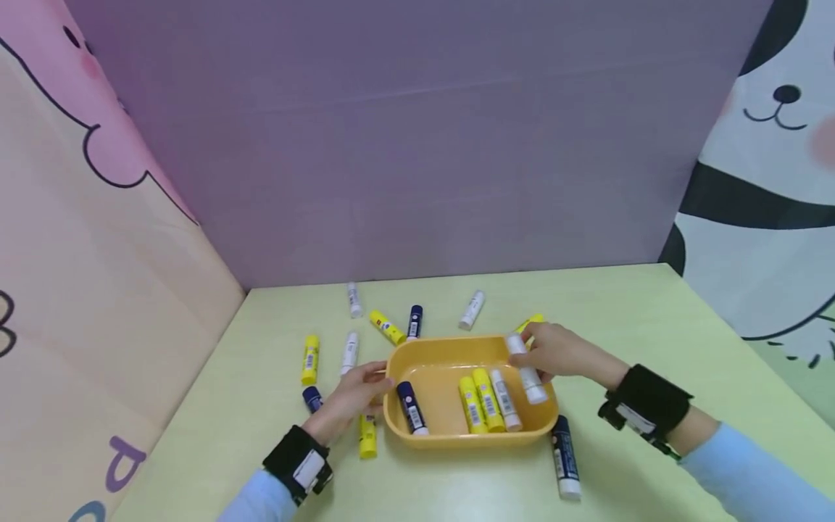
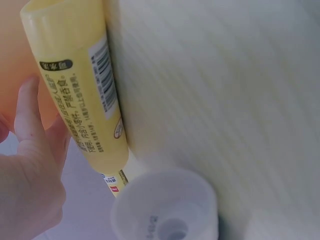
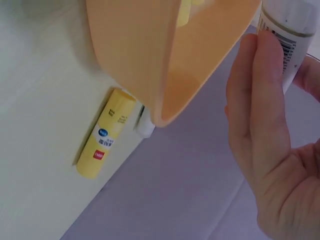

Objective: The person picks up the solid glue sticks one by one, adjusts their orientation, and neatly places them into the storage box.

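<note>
A white glue stick (image 1: 526,368) is gripped in my right hand (image 1: 554,351), tilted above the right end of the yellow-orange tray (image 1: 430,441). In the right wrist view, my fingers (image 3: 267,95) lie along its labelled side. My left hand (image 1: 352,395) holds the tray's left rim; in the left wrist view a finger rests against its outer wall. Inside the tray lie a dark blue glue stick (image 1: 412,408) at the left, two yellow glue sticks (image 1: 472,404) and a white glue stick (image 1: 505,400) at the right.
Loose glue sticks surround the tray: a yellow one (image 1: 310,359) at the left, white ones (image 1: 472,309) behind, and a big dark blue one (image 1: 565,458) by the near right corner. A purple backdrop (image 1: 424,145) stands along the table's far edge.
</note>
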Motion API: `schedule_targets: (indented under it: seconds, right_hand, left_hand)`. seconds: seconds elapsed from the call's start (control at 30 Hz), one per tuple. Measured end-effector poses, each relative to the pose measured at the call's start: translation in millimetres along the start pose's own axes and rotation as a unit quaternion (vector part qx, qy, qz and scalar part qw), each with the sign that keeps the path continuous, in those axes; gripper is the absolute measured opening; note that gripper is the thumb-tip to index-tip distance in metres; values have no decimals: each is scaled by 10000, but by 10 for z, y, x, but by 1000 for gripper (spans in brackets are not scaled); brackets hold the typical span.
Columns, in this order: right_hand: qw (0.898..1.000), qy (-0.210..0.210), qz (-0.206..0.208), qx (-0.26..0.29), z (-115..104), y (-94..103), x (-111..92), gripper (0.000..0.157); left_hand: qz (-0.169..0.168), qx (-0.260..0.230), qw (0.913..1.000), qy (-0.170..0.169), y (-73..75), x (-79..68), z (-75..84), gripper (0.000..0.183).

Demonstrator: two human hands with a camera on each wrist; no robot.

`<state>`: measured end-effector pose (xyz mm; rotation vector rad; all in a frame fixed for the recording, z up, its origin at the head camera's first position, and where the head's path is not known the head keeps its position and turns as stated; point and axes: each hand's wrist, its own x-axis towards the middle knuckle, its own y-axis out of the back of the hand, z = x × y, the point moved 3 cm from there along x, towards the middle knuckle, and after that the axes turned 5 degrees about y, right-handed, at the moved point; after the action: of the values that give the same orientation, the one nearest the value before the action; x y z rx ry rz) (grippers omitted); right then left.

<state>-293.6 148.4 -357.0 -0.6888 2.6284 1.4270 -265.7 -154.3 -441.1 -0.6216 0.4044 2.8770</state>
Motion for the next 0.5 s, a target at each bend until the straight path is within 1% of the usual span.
schedule_targets:
  seconds: [0.23,0.33,0.5]
  right_hand:
    - [9999,10,4,123,-22,-149,62,45]
    - [9999,-70,1,131,-14,-195,88,41]
    - [9997,-241,14,-4,5,-236,110,36]
  left_hand:
    - [88,49,9999,89,-2,-7,-8,48]
    - [112,51,9999,86,-6,-6,-9,49]
    - [98,43,9999,53,-12,3,-10,50]
